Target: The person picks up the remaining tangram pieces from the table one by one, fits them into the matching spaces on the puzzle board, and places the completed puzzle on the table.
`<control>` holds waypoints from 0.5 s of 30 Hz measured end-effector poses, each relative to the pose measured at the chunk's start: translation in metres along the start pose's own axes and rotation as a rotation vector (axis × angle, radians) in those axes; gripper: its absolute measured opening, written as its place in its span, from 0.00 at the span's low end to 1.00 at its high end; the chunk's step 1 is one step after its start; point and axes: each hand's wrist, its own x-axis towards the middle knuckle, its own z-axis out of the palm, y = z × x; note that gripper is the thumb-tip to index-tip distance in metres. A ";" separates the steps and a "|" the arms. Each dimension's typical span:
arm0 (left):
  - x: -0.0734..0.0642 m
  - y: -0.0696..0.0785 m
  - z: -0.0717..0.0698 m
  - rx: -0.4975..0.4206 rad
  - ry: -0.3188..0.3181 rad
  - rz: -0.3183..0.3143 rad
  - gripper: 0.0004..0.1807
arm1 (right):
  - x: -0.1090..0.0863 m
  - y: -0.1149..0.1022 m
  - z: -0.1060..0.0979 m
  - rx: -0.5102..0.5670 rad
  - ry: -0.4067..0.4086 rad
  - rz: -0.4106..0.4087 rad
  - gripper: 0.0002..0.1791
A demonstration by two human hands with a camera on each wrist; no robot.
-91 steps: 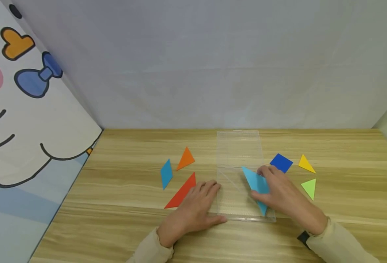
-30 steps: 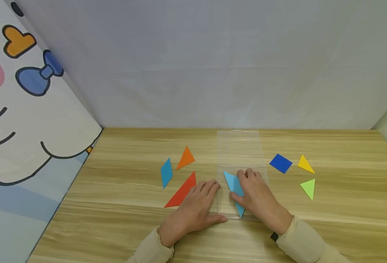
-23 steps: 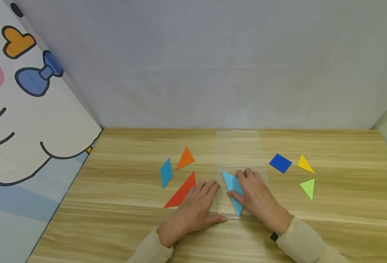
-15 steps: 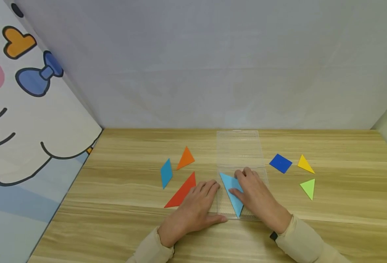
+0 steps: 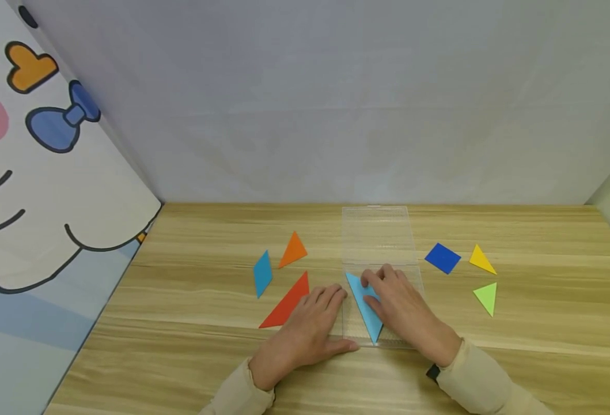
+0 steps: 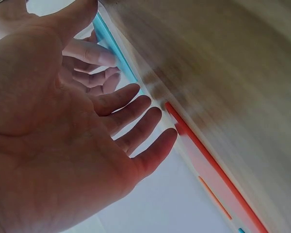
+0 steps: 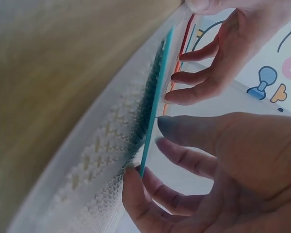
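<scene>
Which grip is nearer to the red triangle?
Left: the left grip partly covers the red triangle in the head view. The right grip is farther away, at the light blue triangle.

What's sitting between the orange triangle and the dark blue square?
In the head view, the far half of the clear plastic case lies between the orange triangle and the dark blue square, with bare tabletop on either side.
</scene>
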 end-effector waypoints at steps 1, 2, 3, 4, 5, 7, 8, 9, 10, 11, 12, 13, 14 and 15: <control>0.000 0.000 0.000 -0.002 0.000 -0.001 0.46 | -0.001 0.001 0.000 0.003 -0.010 -0.009 0.12; 0.000 0.000 0.000 -0.003 0.001 -0.001 0.46 | -0.001 0.001 -0.001 0.007 -0.023 -0.019 0.12; 0.000 0.000 0.000 -0.004 0.002 -0.001 0.46 | -0.002 0.002 -0.002 0.011 -0.035 -0.030 0.12; 0.000 0.000 0.000 -0.005 0.003 -0.001 0.46 | -0.003 0.003 -0.003 0.018 -0.050 -0.042 0.12; 0.000 0.000 0.000 -0.006 0.004 -0.001 0.45 | -0.003 0.003 -0.005 0.026 -0.066 -0.055 0.13; 0.000 0.000 -0.001 -0.006 0.004 -0.001 0.45 | -0.004 0.005 -0.009 0.055 -0.112 -0.073 0.14; 0.000 0.000 -0.001 -0.006 0.003 -0.001 0.45 | -0.004 0.005 -0.012 0.072 -0.139 -0.074 0.15; 0.000 0.000 -0.001 -0.007 0.002 -0.001 0.45 | -0.004 0.006 -0.014 0.092 -0.169 -0.070 0.16; 0.000 0.000 -0.001 -0.005 -0.001 -0.001 0.45 | -0.004 0.006 -0.017 0.110 -0.196 -0.065 0.18; 0.000 0.000 -0.001 -0.006 -0.004 -0.002 0.46 | -0.004 0.007 -0.019 0.125 -0.220 -0.058 0.20; 0.000 0.000 -0.001 -0.007 -0.005 -0.003 0.46 | -0.004 0.008 -0.020 0.135 -0.242 -0.052 0.22; 0.000 0.000 -0.001 -0.009 -0.005 -0.003 0.46 | -0.004 0.008 -0.021 0.140 -0.261 -0.045 0.24; -0.001 0.000 -0.001 -0.010 -0.005 -0.002 0.46 | -0.004 0.009 -0.022 0.139 -0.273 -0.049 0.26; -0.001 0.000 -0.001 -0.013 -0.005 -0.002 0.46 | -0.004 0.010 -0.023 0.138 -0.281 -0.056 0.27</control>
